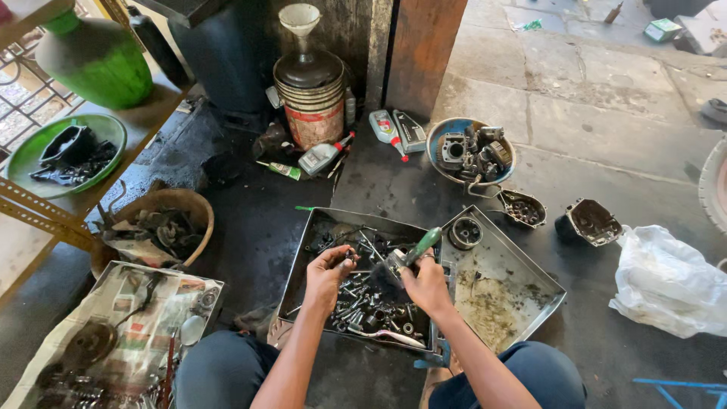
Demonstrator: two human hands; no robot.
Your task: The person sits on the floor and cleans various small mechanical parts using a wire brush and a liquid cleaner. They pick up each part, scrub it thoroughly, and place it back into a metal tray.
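Two bare forearms reach over bent knees. The left hand (327, 266) pinches a small dark metal part (349, 261); the right hand (428, 284) grips a green-handled brush (405, 257), its dark bristles touching that part, above a square metal tray (303, 261) of oily bolts.

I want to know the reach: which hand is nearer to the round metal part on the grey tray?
Right. The right hand lies just left of the round metal part; the left hand is farther left.
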